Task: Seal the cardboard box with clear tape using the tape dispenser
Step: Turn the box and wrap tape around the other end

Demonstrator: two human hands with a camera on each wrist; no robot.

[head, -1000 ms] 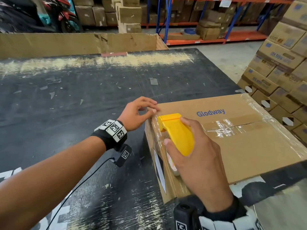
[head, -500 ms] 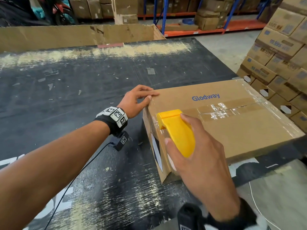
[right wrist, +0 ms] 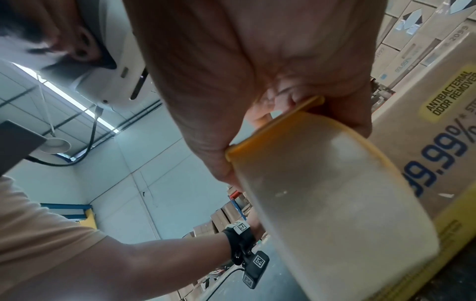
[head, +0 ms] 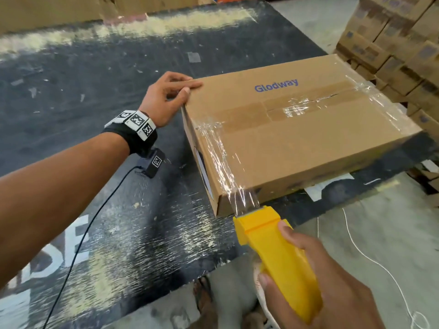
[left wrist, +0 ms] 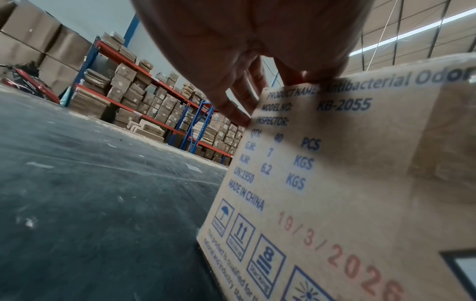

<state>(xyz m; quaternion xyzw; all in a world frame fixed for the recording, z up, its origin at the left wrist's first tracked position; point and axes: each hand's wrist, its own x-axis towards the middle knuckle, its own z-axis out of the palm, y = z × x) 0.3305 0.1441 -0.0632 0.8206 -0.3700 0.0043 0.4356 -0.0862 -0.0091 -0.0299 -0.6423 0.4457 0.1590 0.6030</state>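
Tautly, crinkled clear tape (head: 244,200) joins cardboard box (head: 297,148) and yellow dispenser (head: 280,257).

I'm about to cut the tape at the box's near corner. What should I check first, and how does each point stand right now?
1. Left hand holds the cardboard box at its far left corner: ok.
2. Right hand grip on the yellow tape dispenser: ok, fingers wrapped round it.
3. Clear tape laid along the left edge of the top: ok, though wrinkled.
4. Tape taut between the near corner and the dispenser: ok.
5. Tape pressed down onto the side faces: cannot tell, hidden.
6. Box flat on the black table: ok.
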